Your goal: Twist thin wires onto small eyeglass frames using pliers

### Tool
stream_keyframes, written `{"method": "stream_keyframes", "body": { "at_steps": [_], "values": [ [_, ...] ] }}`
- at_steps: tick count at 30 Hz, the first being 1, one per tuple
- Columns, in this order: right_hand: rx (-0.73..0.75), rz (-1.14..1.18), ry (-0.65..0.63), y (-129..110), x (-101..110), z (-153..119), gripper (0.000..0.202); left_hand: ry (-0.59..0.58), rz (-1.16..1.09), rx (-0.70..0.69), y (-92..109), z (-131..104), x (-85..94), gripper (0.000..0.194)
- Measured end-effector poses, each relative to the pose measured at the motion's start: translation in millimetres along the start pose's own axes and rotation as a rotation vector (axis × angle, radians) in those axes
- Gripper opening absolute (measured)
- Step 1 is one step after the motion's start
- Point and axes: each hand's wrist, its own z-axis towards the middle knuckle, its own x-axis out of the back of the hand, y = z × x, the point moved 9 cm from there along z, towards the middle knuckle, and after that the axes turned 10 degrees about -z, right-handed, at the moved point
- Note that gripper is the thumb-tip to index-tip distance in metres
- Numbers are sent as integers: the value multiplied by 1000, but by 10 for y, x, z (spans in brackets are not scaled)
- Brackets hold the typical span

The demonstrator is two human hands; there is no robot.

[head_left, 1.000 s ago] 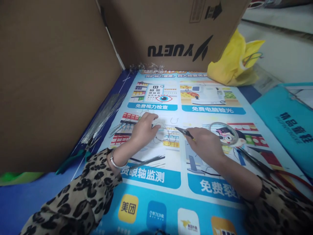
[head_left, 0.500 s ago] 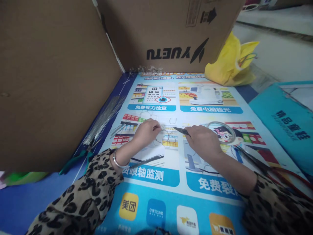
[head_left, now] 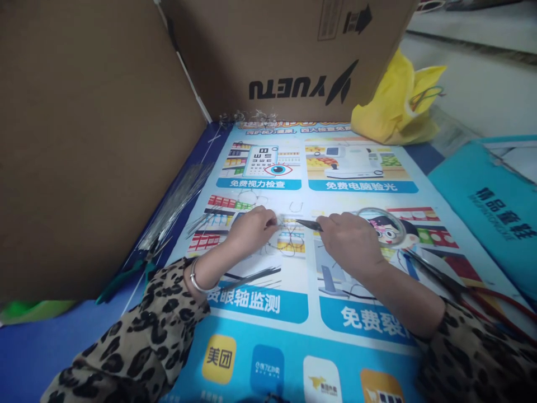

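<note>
My left hand (head_left: 254,230) is closed in a pinch on a thin wire piece bent into loops (head_left: 289,242), which lies over the printed sheet. Closed around a dark, pointed tool that looks like needle-nose pliers, my right hand (head_left: 356,240) hides the handles. The pliers' tip (head_left: 309,224) points left, close to the wire loops; whether it touches them I cannot tell. A small U-shaped wire (head_left: 296,207) rests just beyond the tip. Another looped wire piece (head_left: 251,197) lies behind my left hand. Short straight wires (head_left: 255,276) lie beside my left wrist.
Cardboard walls (head_left: 84,140) stand at the left and back. A bundle of wires (head_left: 178,204) and a green-handled tool (head_left: 126,277) lie left. At right are a silvery ring (head_left: 401,226), red-handled scissors (head_left: 444,282), a yellow bag (head_left: 386,106) and a teal box (head_left: 482,196).
The view has shifted slightly. Both hands keep almost the same places, with the pliers' tip still close to the wire loops.
</note>
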Motion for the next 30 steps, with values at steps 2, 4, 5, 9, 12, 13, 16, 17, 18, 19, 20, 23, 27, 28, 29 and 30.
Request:
{"method": "stream_keyframes", "body": {
  "at_steps": [2,4,5,9,12,13,16,17,18,19,20,23,27,28,29,30],
  "values": [
    [1,1,-18,-3,-9,1,21,-6,42,16,18,-13,-5,14],
    [4,1,-39,-6,-18,-1,21,-16,68,32,30,-25,-14,13],
    [3,1,-48,-5,-22,-3,21,-20,73,37,34,-31,-18,13],
    [1,-1,-59,2,-18,-1,22,-25,46,40,51,-46,-6,12],
    [7,4,-56,0,-11,3,25,-38,-14,49,57,-54,3,11],
    [10,7,-55,-3,-9,4,26,-42,-33,53,58,-55,5,10],
    [20,23,-57,-21,-8,2,27,-36,-72,64,51,-58,15,9],
    [20,33,-63,-25,-10,1,26,-30,-82,69,44,-58,18,9],
    [13,47,-72,-24,-16,0,26,-23,-93,75,36,-59,21,9],
    [1,65,-86,-18,-26,-1,25,-17,-107,80,26,-60,22,8],
    [-13,87,-104,-9,-38,-1,24,-12,-124,85,17,-61,22,8],
    [-72,152,-162,35,-76,-3,21,-16,-224,104,-10,-70,-2,7],
    [-118,235,-201,71,-100,-3,21,-75,-485,142,-37,-87,-104,9],
    [-123,250,-207,73,-104,-3,21,-96,-548,153,-37,-92,-136,12],
    [-126,264,-215,74,-110,-3,21,-117,-604,167,-37,-97,-167,14],
    [-131,273,-223,75,-117,-3,21,-137,-658,185,-35,-102,-195,16]
  ]
}}
